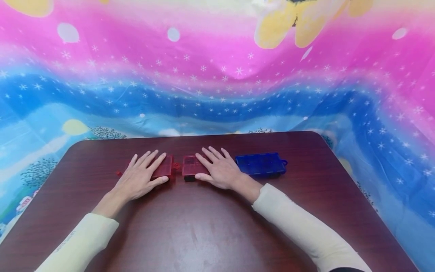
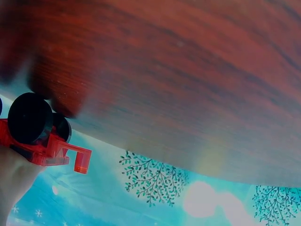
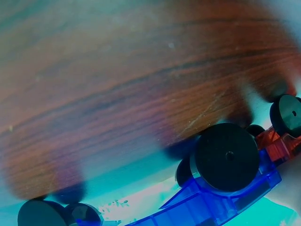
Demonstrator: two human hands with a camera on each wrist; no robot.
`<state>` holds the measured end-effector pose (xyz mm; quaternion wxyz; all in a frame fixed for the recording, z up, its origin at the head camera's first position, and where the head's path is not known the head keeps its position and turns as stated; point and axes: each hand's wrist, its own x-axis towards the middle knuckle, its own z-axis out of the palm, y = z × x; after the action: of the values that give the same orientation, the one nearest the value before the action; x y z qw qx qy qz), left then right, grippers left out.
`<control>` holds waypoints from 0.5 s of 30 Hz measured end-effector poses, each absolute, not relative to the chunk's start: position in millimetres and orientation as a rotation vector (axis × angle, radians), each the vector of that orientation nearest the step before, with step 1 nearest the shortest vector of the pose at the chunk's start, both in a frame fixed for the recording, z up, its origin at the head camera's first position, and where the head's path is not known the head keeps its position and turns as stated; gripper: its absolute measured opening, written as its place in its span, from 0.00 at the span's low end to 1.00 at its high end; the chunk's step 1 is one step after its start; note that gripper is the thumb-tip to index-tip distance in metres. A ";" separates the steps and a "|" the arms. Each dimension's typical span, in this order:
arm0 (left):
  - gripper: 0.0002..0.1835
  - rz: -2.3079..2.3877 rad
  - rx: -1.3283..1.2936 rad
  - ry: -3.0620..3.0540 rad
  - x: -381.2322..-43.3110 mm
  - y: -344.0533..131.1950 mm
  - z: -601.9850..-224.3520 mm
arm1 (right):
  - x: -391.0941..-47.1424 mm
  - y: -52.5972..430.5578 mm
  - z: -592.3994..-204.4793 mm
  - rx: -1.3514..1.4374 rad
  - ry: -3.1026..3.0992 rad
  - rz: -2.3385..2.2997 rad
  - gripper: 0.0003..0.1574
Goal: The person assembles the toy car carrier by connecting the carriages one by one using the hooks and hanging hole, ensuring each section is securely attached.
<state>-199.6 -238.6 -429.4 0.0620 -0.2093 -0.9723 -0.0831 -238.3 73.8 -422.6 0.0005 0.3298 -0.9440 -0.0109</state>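
Three see-through plastic toy wagons stand in a row on the dark wooden table (image 1: 204,215). My left hand (image 1: 139,179) lies palm down, fingers spread, on the left red wagon (image 1: 165,166). Its black wheel (image 2: 29,117) and red hook (image 2: 82,161) show in the left wrist view. With spread fingers, my right hand (image 1: 221,172) rests on the other red wagon (image 1: 188,165), covering its right part. A red ring (image 1: 176,166) lies between these two; I cannot tell whether they are linked. The blue wagon (image 1: 259,164) is just right of my right hand, its large black wheel (image 3: 226,157) visible.
Behind the table and along its sides hangs a pink and blue patterned cloth (image 1: 217,75). The table's far edge (image 1: 200,136) runs a little beyond the fingertips. A small ring (image 1: 284,162) sticks out from the blue wagon's right end.
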 end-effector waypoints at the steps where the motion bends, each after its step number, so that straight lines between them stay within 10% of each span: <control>1: 0.48 -0.251 -0.635 -2.938 -199.8 -238.6 -429.3 | -238.3 73.9 -422.6 1.036 -2.961 -0.035 0.51; 15: 0.47 -0.210 -0.639 -2.945 -199.4 -238.9 -428.3 | -238.5 74.7 -422.9 1.048 -2.949 -0.033 0.51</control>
<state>-199.4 -238.9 -428.3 0.0605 -0.2113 -0.9731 -0.0693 -238.5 74.7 -422.9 0.0057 0.3347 -0.9422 -0.0106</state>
